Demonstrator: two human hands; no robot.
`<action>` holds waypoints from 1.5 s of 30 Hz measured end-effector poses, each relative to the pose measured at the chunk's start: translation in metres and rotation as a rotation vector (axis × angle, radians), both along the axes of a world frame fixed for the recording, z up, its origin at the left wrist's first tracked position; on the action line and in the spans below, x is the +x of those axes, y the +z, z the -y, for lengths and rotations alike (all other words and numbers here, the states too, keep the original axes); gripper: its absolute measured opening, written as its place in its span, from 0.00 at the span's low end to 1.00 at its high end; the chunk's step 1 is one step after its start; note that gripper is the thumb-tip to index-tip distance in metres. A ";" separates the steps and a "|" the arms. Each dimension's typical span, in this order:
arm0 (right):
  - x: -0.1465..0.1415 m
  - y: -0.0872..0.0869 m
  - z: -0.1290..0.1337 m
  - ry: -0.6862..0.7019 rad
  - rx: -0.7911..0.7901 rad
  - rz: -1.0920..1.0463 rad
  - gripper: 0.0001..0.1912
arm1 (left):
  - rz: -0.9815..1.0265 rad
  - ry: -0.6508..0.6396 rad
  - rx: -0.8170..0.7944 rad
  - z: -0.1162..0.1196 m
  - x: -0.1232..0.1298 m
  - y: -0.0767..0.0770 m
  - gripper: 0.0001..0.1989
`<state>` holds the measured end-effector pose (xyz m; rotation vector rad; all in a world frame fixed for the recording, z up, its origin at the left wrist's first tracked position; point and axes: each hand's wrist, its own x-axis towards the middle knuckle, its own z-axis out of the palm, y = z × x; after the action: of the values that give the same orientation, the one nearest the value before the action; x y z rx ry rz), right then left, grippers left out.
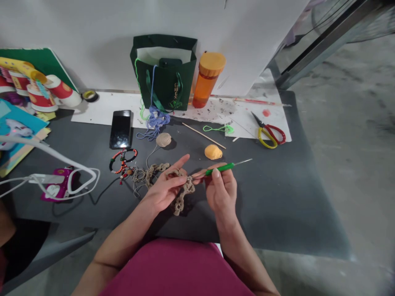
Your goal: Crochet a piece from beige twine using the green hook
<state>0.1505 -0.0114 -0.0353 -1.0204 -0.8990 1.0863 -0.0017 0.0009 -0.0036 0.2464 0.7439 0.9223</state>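
Note:
My left hand (168,187) pinches a strip of tan crochet work (180,201) between thumb and fingers, with one finger stretched out. Part of the strip hangs below the hand, and more of it lies on the table to the left beside loose tan yarn (140,176). A small tan yarn ball (163,139) sits behind it, its strand running toward the loose yarn. My right hand (220,187) is closed round a green-handled crochet hook (226,167), whose metal shaft points away to the right. The fingertips of my right hand come close to the crochet work.
Behind the hands lie a yellow lump (213,152), a wooden stick (203,135), scissors (269,133) and blue yarn (157,119). A green paper bag (165,88) and an orange bottle (206,84) stand at the back. Leftward are a phone (121,129), beads (115,162) and a white lamp arm (55,154).

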 end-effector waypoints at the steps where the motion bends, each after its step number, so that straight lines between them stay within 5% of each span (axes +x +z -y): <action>1: -0.001 -0.001 -0.001 0.033 0.012 -0.015 0.10 | 0.003 -0.005 0.012 0.001 0.001 0.000 0.31; 8: -0.003 -0.007 0.006 -0.052 0.065 0.208 0.03 | -0.089 0.032 0.081 0.004 0.005 -0.002 0.31; 12: -0.006 -0.006 0.007 -0.051 0.027 0.166 0.05 | -0.234 0.142 0.171 0.005 0.006 -0.005 0.37; 19: -0.011 -0.003 0.006 -0.060 0.008 0.110 0.07 | -0.304 0.151 0.230 0.006 0.007 -0.007 0.39; 25: -0.010 0.004 0.008 -0.099 0.287 0.557 0.09 | -0.275 0.196 0.166 0.007 0.011 -0.004 0.38; 29: -0.015 0.004 0.009 -0.132 0.419 0.540 0.13 | -0.188 0.192 0.120 0.006 0.011 -0.003 0.36; 35: -0.026 -0.007 0.011 -0.156 0.163 0.141 0.03 | 0.055 -0.020 -0.029 0.003 0.006 -0.005 0.30; 39: -0.029 -0.013 0.011 -0.153 0.001 -0.073 0.06 | 0.087 -0.028 -0.052 0.002 0.005 -0.005 0.28; 45: -0.027 -0.012 0.011 -0.127 -0.086 -0.066 0.11 | 0.090 -0.062 -0.075 0.001 0.003 -0.003 0.26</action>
<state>0.1234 -0.0219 -0.0473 -1.0918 -0.7302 1.0520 0.0012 0.0000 -0.0062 0.1601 0.6825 0.8399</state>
